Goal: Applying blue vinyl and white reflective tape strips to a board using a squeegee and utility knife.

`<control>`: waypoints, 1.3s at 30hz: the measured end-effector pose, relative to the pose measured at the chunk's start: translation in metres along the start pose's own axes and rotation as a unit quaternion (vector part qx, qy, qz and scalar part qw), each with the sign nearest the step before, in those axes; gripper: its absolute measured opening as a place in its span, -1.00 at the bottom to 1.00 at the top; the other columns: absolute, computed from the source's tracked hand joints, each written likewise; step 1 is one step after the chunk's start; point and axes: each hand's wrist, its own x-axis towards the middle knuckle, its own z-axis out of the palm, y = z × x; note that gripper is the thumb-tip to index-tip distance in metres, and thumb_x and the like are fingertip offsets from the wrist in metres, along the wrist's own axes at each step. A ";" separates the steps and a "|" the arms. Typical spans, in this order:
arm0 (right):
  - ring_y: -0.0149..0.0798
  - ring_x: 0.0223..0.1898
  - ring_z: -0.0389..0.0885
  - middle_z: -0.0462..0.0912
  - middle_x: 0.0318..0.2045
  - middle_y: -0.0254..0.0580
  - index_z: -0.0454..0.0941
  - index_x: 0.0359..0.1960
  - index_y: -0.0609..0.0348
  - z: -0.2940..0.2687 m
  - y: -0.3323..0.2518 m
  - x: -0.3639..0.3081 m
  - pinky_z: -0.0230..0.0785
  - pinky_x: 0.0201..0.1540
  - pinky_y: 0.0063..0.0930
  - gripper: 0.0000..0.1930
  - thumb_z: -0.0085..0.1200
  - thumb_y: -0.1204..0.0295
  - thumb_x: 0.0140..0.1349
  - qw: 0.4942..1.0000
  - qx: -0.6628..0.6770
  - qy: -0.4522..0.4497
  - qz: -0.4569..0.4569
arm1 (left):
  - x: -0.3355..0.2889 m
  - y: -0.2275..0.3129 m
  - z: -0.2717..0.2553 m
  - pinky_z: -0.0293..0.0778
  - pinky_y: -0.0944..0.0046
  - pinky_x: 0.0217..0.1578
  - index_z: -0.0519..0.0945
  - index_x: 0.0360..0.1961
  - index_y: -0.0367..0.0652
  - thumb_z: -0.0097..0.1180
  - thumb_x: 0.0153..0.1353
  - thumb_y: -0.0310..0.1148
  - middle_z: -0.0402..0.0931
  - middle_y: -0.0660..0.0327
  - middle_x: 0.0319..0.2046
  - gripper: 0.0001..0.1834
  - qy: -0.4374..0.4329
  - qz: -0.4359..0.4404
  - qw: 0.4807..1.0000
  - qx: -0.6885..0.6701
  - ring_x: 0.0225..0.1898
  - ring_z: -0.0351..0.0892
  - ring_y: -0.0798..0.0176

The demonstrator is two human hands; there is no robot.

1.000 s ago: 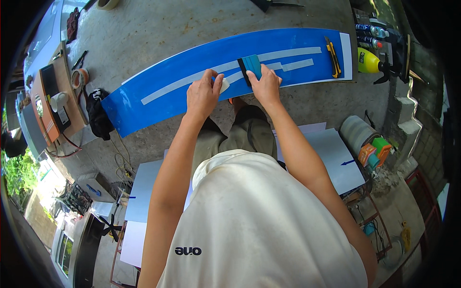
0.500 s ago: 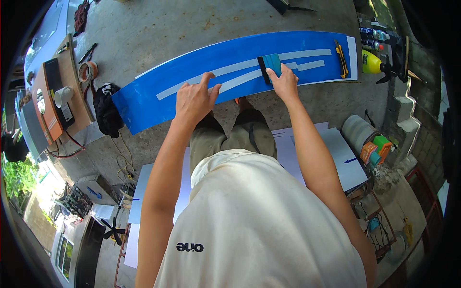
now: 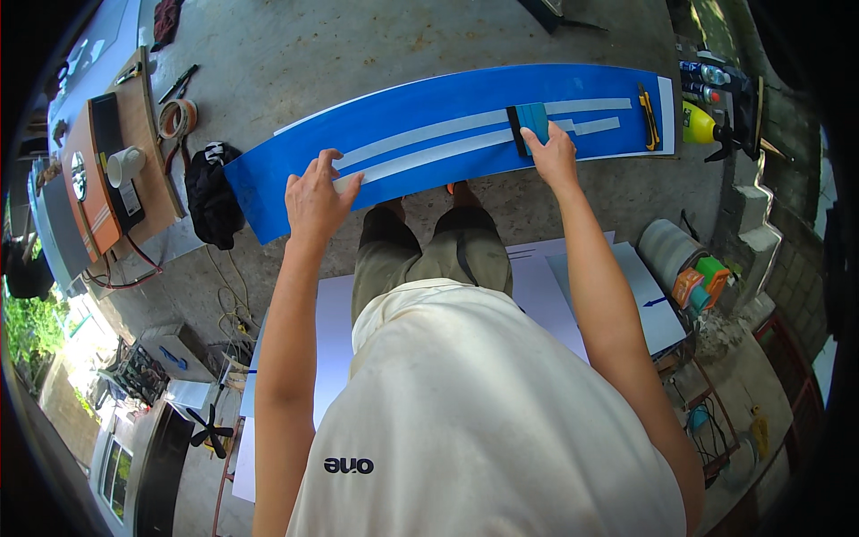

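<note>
A long blue sheet (image 3: 277, 192) lies across the work surface in front of me, with two pale grey strips (image 3: 429, 136) running along it. My left hand (image 3: 320, 199) is at the strips' left ends, fingers apart and holding nothing; whether the fingertips touch the strips I cannot tell. My right hand (image 3: 553, 154) grips a teal squeegee (image 3: 534, 116) with a black edge. The squeegee rests across the strips right of the middle. A yellow utility knife (image 3: 648, 116) lies on the sheet's right end.
Left of the sheet are a black bag (image 3: 211, 201), a tape roll (image 3: 177, 118) and a white mug (image 3: 125, 167) on boards. A yellow spray bottle (image 3: 698, 123) and cans (image 3: 702, 70) stand at the right. Pale panels (image 3: 617, 295) lie behind my legs.
My left hand has moved left along the strips to their ends. My right hand has shifted slightly right with the squeegee. The whole view has moved a little.
</note>
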 end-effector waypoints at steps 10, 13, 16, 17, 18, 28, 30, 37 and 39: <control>0.18 -0.04 0.63 0.76 -0.22 0.00 0.73 -0.11 0.03 0.004 -0.014 -0.006 0.32 0.13 0.16 -0.58 0.24 -0.04 0.28 0.999 -0.035 -0.016 0.029 | 0.000 -0.007 0.023 0.29 0.15 -0.01 0.57 -0.01 0.00 0.37 0.21 -0.11 0.76 0.30 -0.09 -0.60 0.030 0.005 0.998 -0.057 -0.20 0.72 0.19; 0.18 0.07 0.54 0.72 -0.14 -0.02 0.74 -0.08 0.02 0.008 -0.024 -0.010 0.28 0.19 0.16 -0.56 0.26 -0.06 0.26 0.996 -0.079 -0.021 0.042 | 0.002 -0.006 0.026 0.28 0.13 0.00 0.58 -0.02 0.01 0.36 0.21 -0.13 0.76 0.29 -0.10 -0.63 0.031 0.012 0.998 -0.048 -0.19 0.72 0.19; 0.13 0.18 0.44 0.62 0.00 -0.07 0.74 -0.04 0.03 0.013 -0.032 -0.018 0.21 0.26 0.14 -0.53 0.29 -0.06 0.24 0.994 -0.102 -0.003 0.040 | 0.001 -0.002 0.024 0.28 0.10 0.02 0.59 -0.03 0.01 0.35 0.22 -0.15 0.76 0.27 -0.11 -0.65 0.005 -0.006 0.999 -0.052 -0.16 0.73 0.17; 0.09 0.22 0.38 0.56 0.07 -0.09 0.74 -0.03 0.05 0.015 -0.034 -0.019 0.18 0.29 0.12 -0.52 0.30 -0.05 0.23 0.995 -0.097 0.010 0.036 | 0.001 -0.002 0.024 0.28 0.10 0.02 0.59 -0.03 0.01 0.35 0.22 -0.15 0.76 0.27 -0.11 -0.65 0.005 -0.005 0.999 -0.053 -0.16 0.73 0.17; 0.09 0.22 0.38 0.56 0.07 -0.09 0.74 -0.03 0.05 0.017 -0.036 -0.020 0.18 0.29 0.12 -0.52 0.30 -0.05 0.23 0.994 -0.098 0.011 0.036 | 0.000 -0.002 0.025 0.28 0.09 0.04 0.59 -0.04 0.00 0.34 0.22 -0.15 0.76 0.26 -0.11 -0.66 0.008 -0.006 0.999 -0.053 -0.13 0.73 0.16; 0.02 0.21 0.34 0.49 0.07 -0.11 0.72 -0.07 0.24 0.048 -0.069 -0.038 0.17 0.25 0.06 -0.51 0.38 0.06 0.18 0.996 -0.082 0.019 -0.033 | 0.000 -0.004 0.031 0.35 -0.01 0.09 0.60 -0.05 -0.04 0.33 0.21 -0.15 0.74 0.21 -0.06 -0.65 0.011 -0.014 0.997 -0.073 0.06 0.67 0.07; 0.01 0.20 0.34 0.50 0.06 -0.13 0.73 -0.10 0.25 0.057 -0.080 -0.043 0.18 0.23 0.04 -0.53 0.39 0.08 0.16 0.996 -0.077 0.025 -0.042 | 0.000 -0.005 0.034 0.35 -0.01 0.08 0.60 -0.06 -0.04 0.33 0.21 -0.16 0.73 0.21 -0.09 -0.65 0.021 -0.011 0.997 -0.076 0.04 0.68 0.07; 0.01 0.18 0.34 0.48 0.04 -0.12 0.73 -0.16 0.30 0.086 -0.121 -0.062 0.19 0.20 -0.01 -0.59 0.40 0.16 0.15 0.997 -0.041 -0.003 -0.060 | -0.001 -0.004 0.038 0.36 0.01 0.03 0.60 -0.09 -0.05 0.37 0.18 -0.16 0.67 0.22 -0.27 -0.65 0.042 0.002 0.995 -0.085 -0.13 0.67 0.10; 0.01 0.17 0.34 0.48 0.04 -0.11 0.73 -0.17 0.30 0.095 -0.130 -0.067 0.19 0.20 0.00 -0.59 0.40 0.17 0.16 0.997 -0.033 -0.004 -0.064 | -0.001 -0.003 0.037 0.36 0.02 0.01 0.60 -0.08 -0.05 0.38 0.18 -0.15 0.67 0.21 -0.28 -0.64 0.039 0.002 0.996 -0.083 -0.14 0.67 0.10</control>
